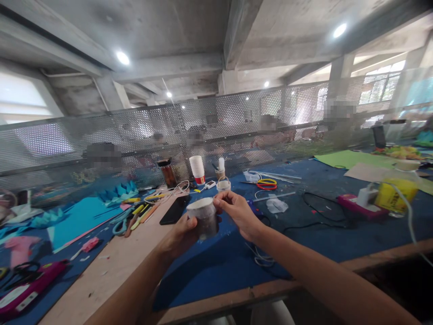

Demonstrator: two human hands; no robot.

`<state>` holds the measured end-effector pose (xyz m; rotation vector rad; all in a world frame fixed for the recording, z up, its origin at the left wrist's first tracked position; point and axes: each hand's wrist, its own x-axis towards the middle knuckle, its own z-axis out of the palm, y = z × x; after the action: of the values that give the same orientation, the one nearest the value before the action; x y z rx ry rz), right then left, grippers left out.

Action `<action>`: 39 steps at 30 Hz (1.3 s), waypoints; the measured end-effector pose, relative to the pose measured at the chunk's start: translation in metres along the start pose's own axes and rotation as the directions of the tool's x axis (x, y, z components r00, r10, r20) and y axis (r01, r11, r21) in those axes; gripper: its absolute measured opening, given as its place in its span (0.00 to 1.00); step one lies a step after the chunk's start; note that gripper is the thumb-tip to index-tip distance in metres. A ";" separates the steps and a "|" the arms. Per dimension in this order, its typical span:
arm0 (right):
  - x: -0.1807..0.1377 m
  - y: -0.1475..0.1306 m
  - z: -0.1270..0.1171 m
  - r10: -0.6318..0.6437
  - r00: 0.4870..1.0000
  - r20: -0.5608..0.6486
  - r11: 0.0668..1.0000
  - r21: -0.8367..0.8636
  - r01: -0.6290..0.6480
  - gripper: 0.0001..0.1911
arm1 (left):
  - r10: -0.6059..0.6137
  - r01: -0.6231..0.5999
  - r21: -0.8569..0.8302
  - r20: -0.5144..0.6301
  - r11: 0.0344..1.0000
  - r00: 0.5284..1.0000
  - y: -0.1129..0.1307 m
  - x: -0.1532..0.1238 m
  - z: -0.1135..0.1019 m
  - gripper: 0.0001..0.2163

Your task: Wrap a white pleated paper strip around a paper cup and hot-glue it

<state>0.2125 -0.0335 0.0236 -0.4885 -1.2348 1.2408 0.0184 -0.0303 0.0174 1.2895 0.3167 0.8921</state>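
My left hand is wrapped round a small dark paper cup with a white rim, held above the blue table cover. My right hand sits at the cup's right side, thumb and fingers pinched together at the rim. What the right fingers pinch is too small to make out. A black phone lies on the table just behind the cup.
Scissors and coloured tools lie left of the phone, with blue paper sheets beyond. A stack of white cups, a brown jar, coloured rings, cables and a yellow container stand further back. A perforated metal screen bounds the table; people sit behind it.
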 end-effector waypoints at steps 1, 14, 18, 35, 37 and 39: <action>0.000 0.001 0.000 0.012 1.000 0.005 1.000 0.011 -0.012 0.16 | -0.006 0.006 0.002 0.000 1.000 1.000 0.000 0.000 0.001 0.28; 0.001 0.007 -0.001 0.080 0.996 0.041 0.995 0.049 -0.082 0.21 | -0.037 0.038 -0.032 0.045 0.999 0.998 -0.005 0.001 -0.005 0.27; 0.002 0.010 -0.002 0.078 0.997 0.026 0.996 0.033 -0.079 0.21 | -0.044 0.046 -0.051 0.040 0.998 0.998 -0.007 0.001 -0.007 0.27; -0.007 -0.006 -0.003 -0.339 0.934 -0.116 0.857 -0.447 0.255 0.05 | -0.025 0.021 -0.123 -0.026 0.992 0.999 -0.005 0.002 -0.013 0.23; -0.012 -0.009 -0.001 -0.475 0.880 0.006 0.711 -0.587 0.388 0.03 | -0.007 0.002 -0.122 -0.040 0.993 0.999 -0.005 0.003 -0.011 0.23; -0.015 -0.010 0.002 -0.526 0.843 0.110 0.616 -0.634 0.467 0.03 | 0.007 -0.012 -0.103 -0.048 0.995 0.999 -0.005 0.003 -0.007 0.23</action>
<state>0.2179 -0.0511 0.0262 -0.6227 -1.5804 0.2770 0.0177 -0.0230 0.0116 1.1761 0.2983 0.9366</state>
